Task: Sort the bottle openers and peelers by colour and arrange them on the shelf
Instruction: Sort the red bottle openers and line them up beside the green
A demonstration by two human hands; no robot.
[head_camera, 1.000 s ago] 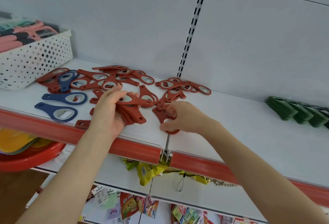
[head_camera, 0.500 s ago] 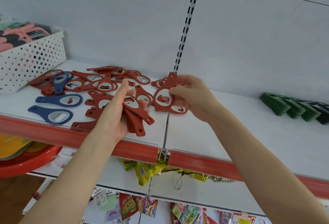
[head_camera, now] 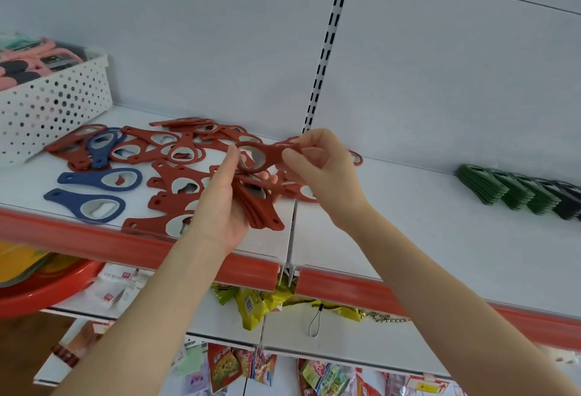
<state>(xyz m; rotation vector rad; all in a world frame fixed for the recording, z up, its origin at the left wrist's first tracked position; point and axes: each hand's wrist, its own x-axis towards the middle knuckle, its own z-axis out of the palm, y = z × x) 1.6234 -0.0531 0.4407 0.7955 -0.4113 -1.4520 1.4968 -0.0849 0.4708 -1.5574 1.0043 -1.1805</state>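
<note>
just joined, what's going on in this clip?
A person is sorting bottle openers at a shop shelf. The left hand holds a stack of red openers. The right hand pinches a single red opener just above that stack. More loose red openers and three blue openers lie unsorted on the shelf to the left. Green openers already stand in a row at the right.

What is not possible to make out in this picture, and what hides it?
Head view only:
The red opener stack in the left hand: palm and fingers cover it, count unknown.
The single red opener: handle end hidden by the right hand.
The white perforated basket: cut by the left edge, contents blurred.
The green openers: row runs off the right edge.
</note>
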